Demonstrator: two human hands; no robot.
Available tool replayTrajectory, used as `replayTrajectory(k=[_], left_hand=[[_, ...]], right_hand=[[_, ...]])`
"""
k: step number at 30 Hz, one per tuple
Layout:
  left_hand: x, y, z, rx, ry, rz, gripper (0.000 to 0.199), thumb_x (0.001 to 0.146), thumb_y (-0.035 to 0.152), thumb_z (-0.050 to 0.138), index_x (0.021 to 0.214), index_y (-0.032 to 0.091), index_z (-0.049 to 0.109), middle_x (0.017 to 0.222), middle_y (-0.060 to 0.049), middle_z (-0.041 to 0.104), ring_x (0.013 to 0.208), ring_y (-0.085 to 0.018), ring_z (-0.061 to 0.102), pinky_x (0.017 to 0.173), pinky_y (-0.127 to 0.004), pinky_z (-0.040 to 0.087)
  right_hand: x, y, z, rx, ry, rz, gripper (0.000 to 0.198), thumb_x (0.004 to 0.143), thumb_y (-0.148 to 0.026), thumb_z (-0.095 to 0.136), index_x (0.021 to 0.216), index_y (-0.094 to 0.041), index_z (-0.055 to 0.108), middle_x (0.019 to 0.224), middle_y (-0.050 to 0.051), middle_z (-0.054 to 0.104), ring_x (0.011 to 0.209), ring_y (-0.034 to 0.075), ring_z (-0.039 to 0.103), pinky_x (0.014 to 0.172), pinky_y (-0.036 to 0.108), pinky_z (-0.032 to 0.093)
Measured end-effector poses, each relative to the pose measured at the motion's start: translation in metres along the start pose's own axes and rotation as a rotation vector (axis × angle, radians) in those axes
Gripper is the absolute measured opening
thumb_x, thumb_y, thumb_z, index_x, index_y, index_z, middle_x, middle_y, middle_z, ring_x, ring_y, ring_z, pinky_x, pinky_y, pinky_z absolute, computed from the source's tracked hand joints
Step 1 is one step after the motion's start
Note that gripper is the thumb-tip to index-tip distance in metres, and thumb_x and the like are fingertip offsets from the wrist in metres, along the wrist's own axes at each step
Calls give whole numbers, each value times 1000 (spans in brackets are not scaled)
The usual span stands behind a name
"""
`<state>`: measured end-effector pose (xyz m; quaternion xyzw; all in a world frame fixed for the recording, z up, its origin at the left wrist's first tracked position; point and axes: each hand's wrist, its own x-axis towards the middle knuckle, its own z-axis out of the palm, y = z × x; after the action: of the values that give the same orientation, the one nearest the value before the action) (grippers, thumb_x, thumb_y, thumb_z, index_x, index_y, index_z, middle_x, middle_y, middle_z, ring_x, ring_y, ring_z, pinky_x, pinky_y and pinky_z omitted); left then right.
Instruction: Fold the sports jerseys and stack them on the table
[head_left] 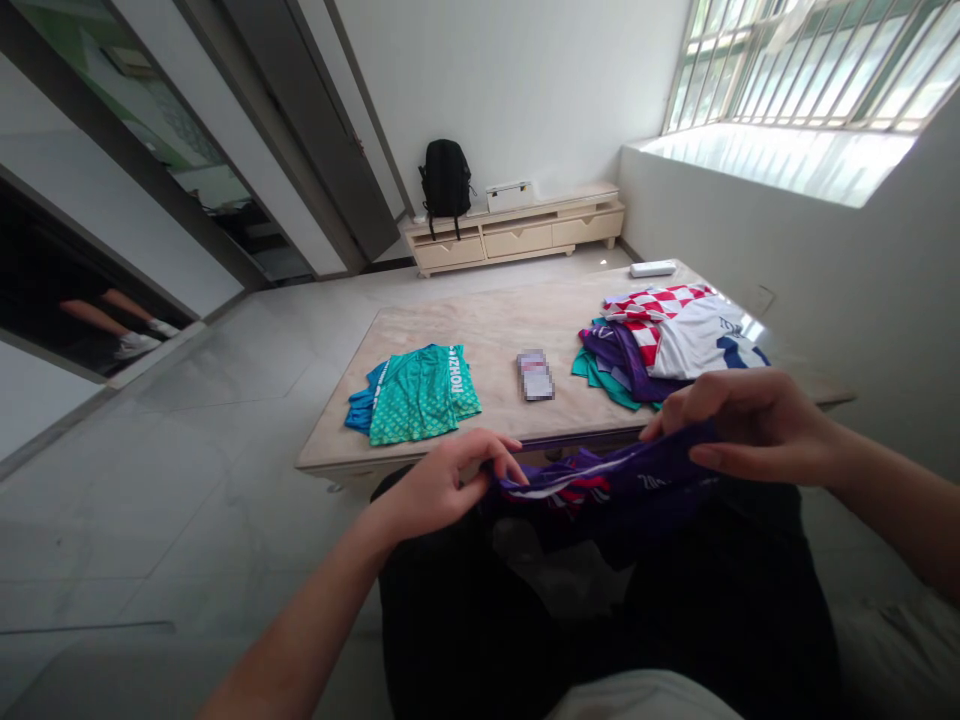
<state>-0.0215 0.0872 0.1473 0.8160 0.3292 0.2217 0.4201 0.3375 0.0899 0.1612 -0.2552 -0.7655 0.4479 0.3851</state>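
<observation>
Stretched between my hands over my lap is a purple sports garment [630, 485] with white and red markings; its exact cut is hard to make out. My left hand [457, 475] pinches its left edge, and my right hand [757, 425] grips the other end with the fingers behind the cloth. Beyond it on the table, teal patterned shorts [420, 395] lie on a blue garment at the left. A pile of jerseys [690, 335], red-and-white checked, white, purple and teal, lies at the right.
The marble-topped table [480, 320] stands before my knees. A blurred small pack [535, 375] lies mid-table, and a white case [652, 269] at the far edge. Behind are a low cabinet [517, 240] and black backpack [446, 180]. Another person's legs [105, 315] show in the left doorway.
</observation>
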Motion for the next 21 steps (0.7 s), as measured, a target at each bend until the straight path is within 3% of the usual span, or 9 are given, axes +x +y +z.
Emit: replayTrajectory(k=[3, 5, 7, 10, 15, 18, 21], left_hand=[[11, 7, 38, -120, -150, -8, 43, 87, 7, 55, 127, 21, 58, 116, -8, 73, 112, -20, 66, 104, -39, 49], [20, 10, 64, -173, -164, -5, 55, 84, 17, 69, 137, 23, 54, 123, -8, 70, 111, -21, 66, 102, -36, 50], [30, 12, 84, -201, -94, -24, 51, 81, 27, 77, 130, 22, 60, 117, -8, 71, 106, -22, 67, 97, -34, 51], [39, 9, 95, -223, 28, -59, 21, 91, 33, 66, 107, 18, 69, 99, -6, 72, 93, -20, 66, 88, -30, 51], [33, -2, 70, -439, 41, -127, 28, 94, 42, 61, 100, 16, 68, 96, -8, 69, 90, -20, 63, 83, -30, 49], [22, -5, 44, -617, 84, -173, 32, 87, 47, 66, 94, 16, 66, 90, -7, 68, 83, -19, 63, 79, -31, 50], [12, -3, 16, -639, 171, -210, 34, 81, 49, 69, 86, 16, 61, 75, -5, 63, 68, -16, 58, 66, -29, 50]], right_hand=[[9, -6, 15, -205, -27, -37, 11, 82, -20, 74, 86, -23, 65, 80, 1, 70, 70, 16, 64, 62, 28, 52], [16, -9, 24, -310, -42, -62, 10, 84, -26, 73, 84, -22, 64, 74, -1, 69, 63, 13, 61, 59, 26, 49], [21, -11, 29, -375, -53, -38, 11, 86, -30, 70, 84, -22, 64, 72, -1, 68, 62, 13, 60, 59, 25, 48], [23, -13, 27, -430, -41, 23, 16, 88, -36, 68, 83, -22, 65, 73, 0, 68, 64, 13, 61, 60, 24, 48], [15, -13, 5, -501, -41, 132, 20, 89, -40, 66, 83, -21, 63, 67, -1, 64, 61, 13, 56, 58, 24, 44], [11, -8, -11, -535, -246, 218, 23, 89, -42, 66, 81, -21, 63, 64, -3, 61, 59, 12, 52, 55, 24, 40], [8, 2, -26, -561, -447, 278, 27, 90, -45, 64, 77, -22, 66, 66, -3, 63, 59, 13, 54, 53, 24, 39]])
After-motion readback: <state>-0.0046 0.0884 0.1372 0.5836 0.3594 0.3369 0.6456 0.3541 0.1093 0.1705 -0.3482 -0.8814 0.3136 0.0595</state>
